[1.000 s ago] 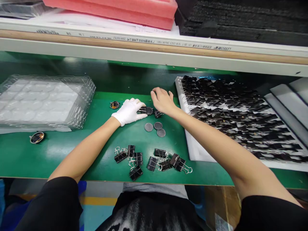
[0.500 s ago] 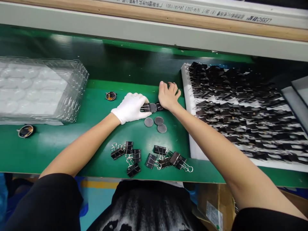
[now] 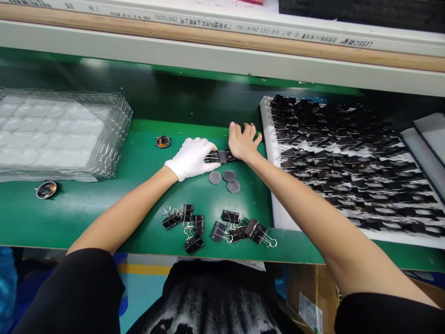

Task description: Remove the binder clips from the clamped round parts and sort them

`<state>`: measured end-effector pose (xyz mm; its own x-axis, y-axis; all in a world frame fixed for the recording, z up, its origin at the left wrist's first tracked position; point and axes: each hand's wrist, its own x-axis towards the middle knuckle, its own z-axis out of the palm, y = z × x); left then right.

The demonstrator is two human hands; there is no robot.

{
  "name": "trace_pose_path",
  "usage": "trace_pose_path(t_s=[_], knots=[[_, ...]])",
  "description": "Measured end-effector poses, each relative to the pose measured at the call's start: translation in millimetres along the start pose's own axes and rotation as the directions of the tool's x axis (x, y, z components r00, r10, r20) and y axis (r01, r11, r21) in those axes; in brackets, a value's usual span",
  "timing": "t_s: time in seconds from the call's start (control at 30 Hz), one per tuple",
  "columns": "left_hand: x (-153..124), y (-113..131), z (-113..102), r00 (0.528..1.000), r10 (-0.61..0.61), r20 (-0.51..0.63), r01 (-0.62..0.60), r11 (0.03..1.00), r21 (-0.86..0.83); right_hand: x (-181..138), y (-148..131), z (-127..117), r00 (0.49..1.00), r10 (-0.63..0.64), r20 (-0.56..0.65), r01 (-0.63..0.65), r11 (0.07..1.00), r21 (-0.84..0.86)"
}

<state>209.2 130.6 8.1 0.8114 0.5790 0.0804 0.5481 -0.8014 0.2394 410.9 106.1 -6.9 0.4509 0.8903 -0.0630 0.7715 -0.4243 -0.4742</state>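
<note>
My left hand (image 3: 193, 158), in a white glove, has its thumb and fingers closed around a black binder clip (image 3: 212, 157). This clip sits at the left side of a dark grey disc (image 3: 222, 157). A second binder clip (image 3: 230, 155) is at the disc's right side, partly hidden by my right hand (image 3: 244, 140). My right hand is bare, its fingers spread and raised, its palm base against that clip. Just below lie three loose grey discs (image 3: 229, 176). Nearer me are several loose binder clips (image 3: 193, 243) with wire handles, in two groups.
Stacked clear plastic trays (image 3: 62, 134) stand at left. Two small round metal-rimmed pieces (image 3: 162, 141) (image 3: 46, 189) lie near them. At right, a white board (image 3: 283, 213) carries rows of black binder clips. A pale ledge (image 3: 208, 55) crosses behind the green table (image 3: 146, 185).
The camera view has shifted slightly. Both hands stay at the clipped disc, with almost the same pose. The loose clips and discs have not moved on the table.
</note>
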Motion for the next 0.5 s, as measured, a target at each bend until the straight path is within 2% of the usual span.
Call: trace_pose_path(t_s=[0.23, 0.33, 0.43, 0.5], knots=[[2, 1, 3, 1.0, 0.005, -0.007, -0.005, 1.0, 0.026, -2, -4, 1, 0.999, 0.025, -0.024, -0.025, 1.0, -0.002], [1, -2, 3, 0.999, 0.024, -0.022, -0.024, 1.0, 0.007, 1, -8, -3, 0.997, 0.069, -0.031, -0.067, 0.995, 0.072], [0, -5, -3, 0.996, -0.038, -0.076, 0.021, 0.976, -0.216, 2, -11, -20, 0.997, 0.044, 0.055, -0.06, 0.944, 0.323], [1, -5, -9, 0.98, -0.17, -0.099, 0.115, 0.903, -0.413, -5, -12, -35, 0.979, -0.098, 0.177, -0.005, 0.865, 0.502]])
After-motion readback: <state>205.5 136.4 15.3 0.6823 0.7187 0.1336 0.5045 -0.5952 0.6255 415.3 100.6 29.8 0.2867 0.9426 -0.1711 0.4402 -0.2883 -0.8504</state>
